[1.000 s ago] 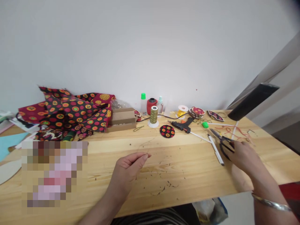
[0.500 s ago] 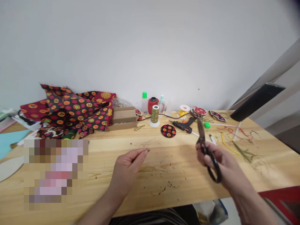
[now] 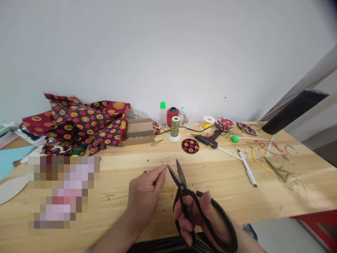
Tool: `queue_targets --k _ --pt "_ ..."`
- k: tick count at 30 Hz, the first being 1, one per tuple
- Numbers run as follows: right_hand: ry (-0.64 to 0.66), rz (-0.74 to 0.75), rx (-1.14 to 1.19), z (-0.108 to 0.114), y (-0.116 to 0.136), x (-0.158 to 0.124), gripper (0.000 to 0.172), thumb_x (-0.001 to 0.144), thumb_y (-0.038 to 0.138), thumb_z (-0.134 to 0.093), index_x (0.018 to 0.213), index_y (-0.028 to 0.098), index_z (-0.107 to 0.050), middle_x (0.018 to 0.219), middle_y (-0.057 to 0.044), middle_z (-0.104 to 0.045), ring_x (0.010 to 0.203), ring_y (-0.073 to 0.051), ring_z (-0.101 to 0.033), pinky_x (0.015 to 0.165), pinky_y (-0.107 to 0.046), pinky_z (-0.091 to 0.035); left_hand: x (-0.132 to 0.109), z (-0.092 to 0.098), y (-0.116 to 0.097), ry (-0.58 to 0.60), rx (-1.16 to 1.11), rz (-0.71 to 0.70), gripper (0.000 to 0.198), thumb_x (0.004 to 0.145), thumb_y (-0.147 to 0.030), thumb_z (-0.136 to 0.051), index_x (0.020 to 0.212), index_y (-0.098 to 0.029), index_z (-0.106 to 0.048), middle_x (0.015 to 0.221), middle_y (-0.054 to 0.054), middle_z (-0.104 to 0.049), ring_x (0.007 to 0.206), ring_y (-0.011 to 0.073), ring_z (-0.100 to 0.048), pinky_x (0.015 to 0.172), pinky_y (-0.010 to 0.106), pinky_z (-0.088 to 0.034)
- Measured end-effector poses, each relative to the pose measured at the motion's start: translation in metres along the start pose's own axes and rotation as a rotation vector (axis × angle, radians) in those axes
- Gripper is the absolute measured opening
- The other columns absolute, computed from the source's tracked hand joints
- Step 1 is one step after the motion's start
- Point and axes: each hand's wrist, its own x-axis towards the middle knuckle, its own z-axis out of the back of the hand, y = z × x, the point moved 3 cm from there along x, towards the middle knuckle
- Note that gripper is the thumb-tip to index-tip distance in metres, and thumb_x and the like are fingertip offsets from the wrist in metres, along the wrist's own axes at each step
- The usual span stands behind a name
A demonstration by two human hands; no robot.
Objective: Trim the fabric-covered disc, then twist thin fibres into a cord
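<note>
My left hand (image 3: 146,193) is closed in a pinch above the table, with a fine thread (image 3: 172,154) faintly showing at its fingertips. Black-handled scissors (image 3: 182,189) are in my right hand (image 3: 210,212), fingers through the loops. Their blades are spread, and the tips sit right by the left fingertips; whether they touch the thread I cannot tell. Beyond the hands, a round patterned disc (image 3: 190,146) lies flat, with an olive thread spool (image 3: 174,127) standing behind it.
Patterned fabric (image 3: 86,121) is heaped at the left beside a cardboard box (image 3: 139,131). A black glue gun (image 3: 207,140), yellow spool (image 3: 207,123), white pen (image 3: 247,168) and loose cords (image 3: 277,168) lie to the right. A black cylinder (image 3: 293,111) rises at the far right.
My right hand has swung left and down, bringing the scissors beside my left fingertips. The blades, together before, are now apart. My left hand stays nearly in place, still pinching.
</note>
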Motion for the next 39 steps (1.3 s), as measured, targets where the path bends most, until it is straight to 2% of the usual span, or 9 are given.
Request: queue_targets --k 7,12,15,25,31,34,36,38,39 --pt "-0.079 0.028 0.057 0.001 0.001 0.003 0.078 0.071 0.079 -0.03 0.086 0.008 -0.059 0.059 0.0 -0.046 0.047 -0.008 -0.048 0.046 -0.02 -0.036 -0.003 -0.001 0.001 -0.054 0.17 -0.145 0.028 0.086 -0.03 -0.048 0.098 -0.023 -0.072 0.091 0.001 -0.075 0.073 0.0168 -0.069 0.069 0.023 -0.049" --pt "-0.109 0.082 0.064 -0.001 0.007 0.007 0.078 0.069 0.081 -0.031 0.081 0.009 -0.059 0.056 0.0 -0.045 0.044 -0.008 -0.046 0.044 -0.02 -0.037 -0.009 -0.002 -0.002 -0.119 0.287 -0.324 0.028 0.087 -0.026 -0.047 0.098 -0.017 -0.072 0.073 0.004 -0.075 0.053 0.015 -0.064 0.056 0.024 -0.044" --pt "-0.121 0.08 0.111 -0.002 0.007 0.01 0.079 0.068 0.082 -0.031 0.079 0.009 -0.058 0.055 0.0 -0.044 0.044 -0.009 -0.047 0.044 -0.021 -0.038 -0.012 -0.003 -0.005 -0.123 0.325 -0.399 0.028 0.088 -0.023 -0.047 0.1 -0.015 -0.071 0.067 0.004 -0.074 0.05 0.0142 -0.061 0.054 0.024 -0.041" --pt "-0.146 0.085 0.148 -0.002 -0.001 0.01 0.08 0.07 0.082 -0.023 0.078 0.01 -0.056 0.052 0.002 -0.044 0.042 -0.008 -0.045 0.044 -0.021 -0.035 -0.015 -0.003 -0.005 -0.133 0.319 -0.385 0.029 0.088 -0.026 -0.045 0.098 -0.018 -0.071 0.064 0.002 -0.073 0.047 0.0135 -0.06 0.051 0.023 -0.04" --pt "-0.207 -0.045 0.189 -0.003 -0.013 0.012 0.068 0.065 0.082 -0.036 0.07 0.015 -0.048 0.042 0.009 -0.032 0.03 -0.002 -0.025 0.03 -0.015 -0.018 -0.015 -0.004 0.001 -0.128 0.241 -0.325 0.026 0.086 -0.026 -0.049 0.098 -0.02 -0.071 0.078 0.005 -0.076 0.054 0.0146 -0.065 0.055 0.023 -0.045" --pt "-0.355 0.027 0.006 0.007 0.001 0.008 0.066 0.067 0.082 -0.031 0.066 0.018 -0.044 0.041 0.01 -0.027 0.029 -0.003 -0.019 0.029 -0.016 -0.015 -0.013 -0.003 0.001 -0.126 0.136 -0.241 0.024 0.083 -0.027 -0.053 0.094 -0.021 -0.073 0.083 0.005 -0.076 0.059 0.0165 -0.067 0.059 0.024 -0.048" --pt "-0.514 0.111 -0.291 0.022 0.022 0.001 0.066 0.071 0.081 -0.024 0.064 0.018 -0.044 0.042 0.008 -0.03 0.031 -0.005 -0.026 0.032 -0.019 -0.021 -0.01 0.001 0.001 -0.11 0.007 -0.117 0.022 0.081 -0.028 -0.055 0.092 -0.022 -0.074 0.086 0.004 -0.075 0.069 0.0185 -0.069 0.066 0.025 -0.05" --pt "-0.672 0.122 -0.863 0.041 0.046 -0.009 0.055 0.075 0.071 -0.04 0.062 0.018 -0.049 0.049 0.001 -0.045 0.043 -0.011 -0.044 0.043 -0.022 -0.031 -0.005 0.007 0.002 -0.087 -0.157 0.065 0.021 0.078 -0.029 -0.058 0.089 -0.021 -0.074 0.089 0.003 -0.075 0.081 0.0203 -0.069 0.075 0.027 -0.051" --pt "-0.771 0.037 -1.165 0.052 0.055 -0.014 0.048 0.074 0.065 -0.048 0.062 0.018 -0.052 0.053 -0.003 -0.052 0.05 -0.015 -0.051 0.047 -0.025 -0.033 -0.003 0.01 0.002 -0.072 -0.236 0.161 0.02 0.076 -0.031 -0.06 0.086 -0.021 -0.074 0.089 0.003 -0.075 0.082 0.0207 -0.068 0.076 0.027 -0.051"
